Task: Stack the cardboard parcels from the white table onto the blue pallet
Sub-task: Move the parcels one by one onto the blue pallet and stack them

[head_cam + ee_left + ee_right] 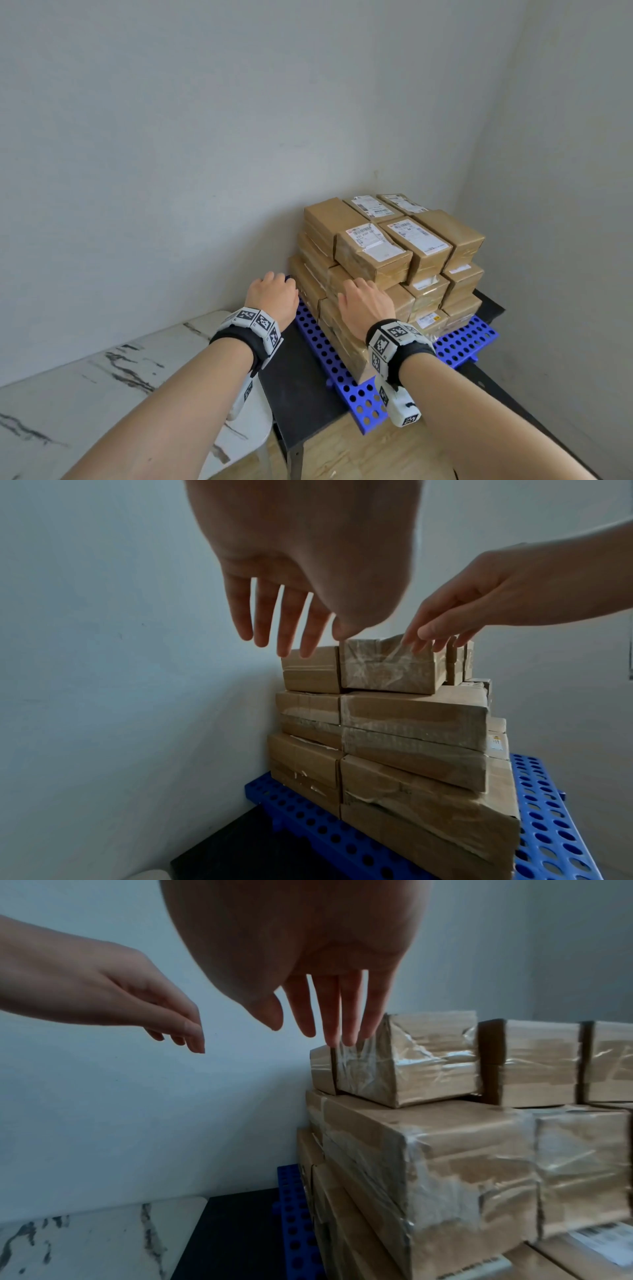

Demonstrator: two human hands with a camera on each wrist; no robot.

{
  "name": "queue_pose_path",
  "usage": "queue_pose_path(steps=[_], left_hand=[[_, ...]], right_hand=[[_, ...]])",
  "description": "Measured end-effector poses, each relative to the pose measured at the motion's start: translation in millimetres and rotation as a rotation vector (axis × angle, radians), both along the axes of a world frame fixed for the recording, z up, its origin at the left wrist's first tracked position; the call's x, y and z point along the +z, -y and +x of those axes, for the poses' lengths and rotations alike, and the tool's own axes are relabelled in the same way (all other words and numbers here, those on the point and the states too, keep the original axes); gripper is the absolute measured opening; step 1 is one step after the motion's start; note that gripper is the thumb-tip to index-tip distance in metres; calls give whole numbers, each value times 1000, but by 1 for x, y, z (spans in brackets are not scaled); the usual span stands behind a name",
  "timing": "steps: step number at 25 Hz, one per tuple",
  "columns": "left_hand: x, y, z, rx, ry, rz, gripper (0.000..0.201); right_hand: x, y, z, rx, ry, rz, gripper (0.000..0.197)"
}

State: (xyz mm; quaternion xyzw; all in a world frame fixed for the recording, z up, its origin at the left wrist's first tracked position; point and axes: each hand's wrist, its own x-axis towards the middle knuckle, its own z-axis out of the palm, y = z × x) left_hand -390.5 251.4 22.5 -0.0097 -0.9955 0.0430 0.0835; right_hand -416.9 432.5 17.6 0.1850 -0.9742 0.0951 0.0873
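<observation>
The parcels (387, 260) sit stacked in tiers on the blue pallet (459, 342), top-tier long axes running away from the person toward the wall corner. The pallet rests on a black table (301, 387) beside the white table (85, 387). Left hand (272, 299) hovers, fingers relaxed, empty. Right hand (368, 303) is extended, fingers (346, 1020) straight, touching a top parcel's near end.

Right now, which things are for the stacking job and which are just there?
For the job:
cardboard parcels
blue pallet
white table
left hand, empty
right hand, fingertips at a top parcel

Just there:
black stand
wall
</observation>
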Motion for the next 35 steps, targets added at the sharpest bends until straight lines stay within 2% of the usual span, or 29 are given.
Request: queue_pose_path(steps=[8,12,16,20,27,31,35], left_hand=[[-9,45,-57,-32,55,42,32],[-16,64,-97,-155,104,79,33],[-19,74,-144,-336,122,322,33],[-29,79,-194,-497,265,797,29],[-28,71,-255,-561,508,1192,21],[-23,65,-270,-494,729,1408,25],[-24,56,-273,-520,769,1396,26]], right_hand=[[-9,43,-34,-81,47,7,35],[-10,59,-48,-203,92,-40,34],[-17,75,-62,-308,208,-262,31],[-29,87,-77,-418,237,-535,33],[-28,81,-103,-545,231,-974,40],[-28,78,-104,-545,238,-1037,44],[-32,76,-104,-562,226,-978,47]])
